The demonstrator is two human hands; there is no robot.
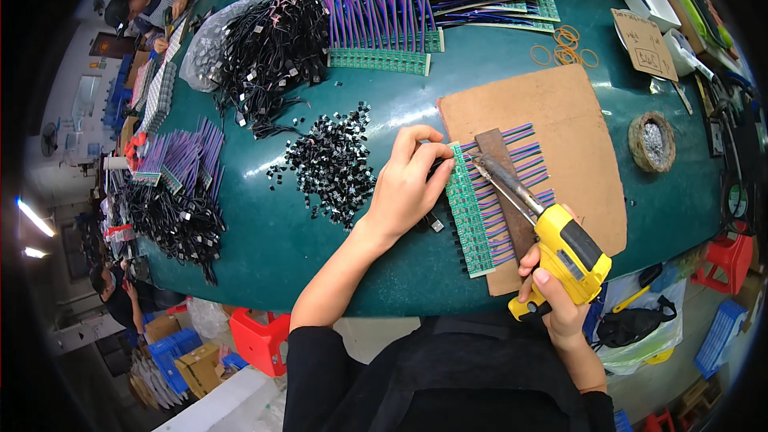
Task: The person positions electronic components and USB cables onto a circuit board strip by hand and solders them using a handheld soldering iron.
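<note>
While soldering at the green desk [320, 248]
Right hand [560, 304] grips a yellow soldering iron [552, 240]; left hand [404, 188] apparently pinches a small part against the green board strip [466, 208].

The right hand [560, 300] holds a yellow soldering gun [552, 240] over a green circuit strip [468, 216]; the left hand [408, 184] pinches its top edge.

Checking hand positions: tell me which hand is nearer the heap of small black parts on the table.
Left. The left hand rests just right of the heap of small black parts, fingertips on the green board strip. The right hand is farther right, gripping the yellow soldering iron.
</note>
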